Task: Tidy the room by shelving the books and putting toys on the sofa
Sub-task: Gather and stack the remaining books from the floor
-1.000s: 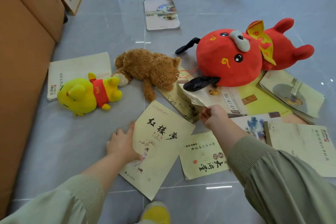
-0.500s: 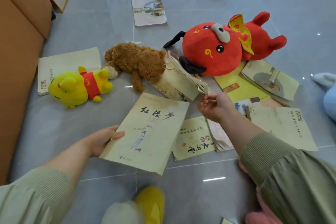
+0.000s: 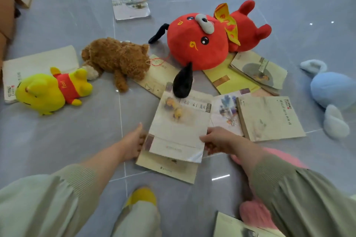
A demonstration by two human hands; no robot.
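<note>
A white paperback lies on top of a cream book, low over the grey floor in front of me. My left hand holds the left edge of this pair, fingers tucked under the cream book. My right hand grips the white paperback's right edge, thumb on the cover. Plush toys lie beyond: a big red one whose black ear rests on the white paperback, a brown bear, a yellow bear in a red shirt and a blue one.
More books lie around: a cream one, a yellow one, a grey-cover one, one under the brown bear, a white one at left, one far off. A pink plush sits under my right arm. The brown sofa borders the left.
My right hand pulled the white paperback from beside the red plush and brought it onto the cream book, which my left hand lifted and shifted right. The view moved closer.
</note>
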